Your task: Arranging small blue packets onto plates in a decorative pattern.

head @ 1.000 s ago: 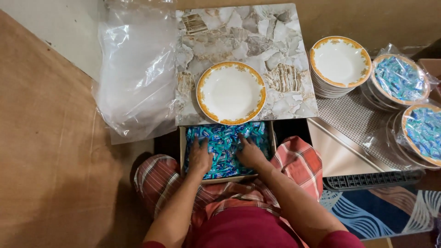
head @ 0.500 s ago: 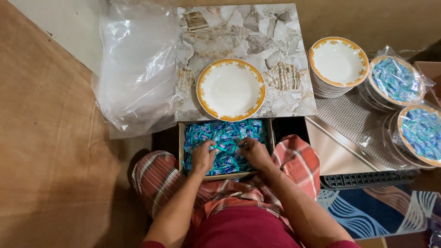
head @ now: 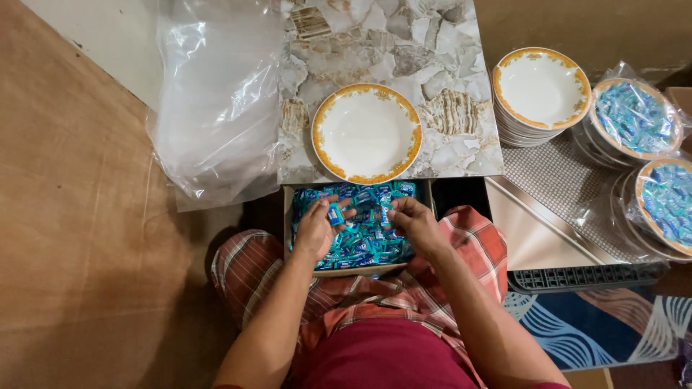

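Marble-patterned tile (head: 425, 43), glossy and veined in grey, cream and brown, forms the low work surface ahead of the seated person, with a brown matte floor (head: 79, 216) to the left and a blue rug with pale swirling lines (head: 605, 331) at the lower right. On the tile sits a shallow white plate with an orange-gold rim (head: 366, 132), bare inside. A large clear plastic bag (head: 216, 101), crinkled and shiny, slumps over the tile's left edge onto the floor. To the right, on a woven mesh mat (head: 555, 180), stands a stack of matching plates (head: 540, 94), and beside it lie two plates filled with blue sweets and sealed in clear wrap (head: 634, 119), (head: 667, 205). Just below the tile's near edge, resting between the person's knees on a red-checked cloth (head: 476, 245), is an open cardboard box (head: 346, 270) filled with small wrapped candies (head: 367, 238) in shiny blue and teal foil, loosely heaped. The left hand (head: 317, 230) lies in the box with fingers curled, pinching one blue candy between thumb and fingertips. The right hand (head: 414, 223) is also in the box, fingers bent around a few candies at the heap's upper middle; how many it grips I cannot tell.
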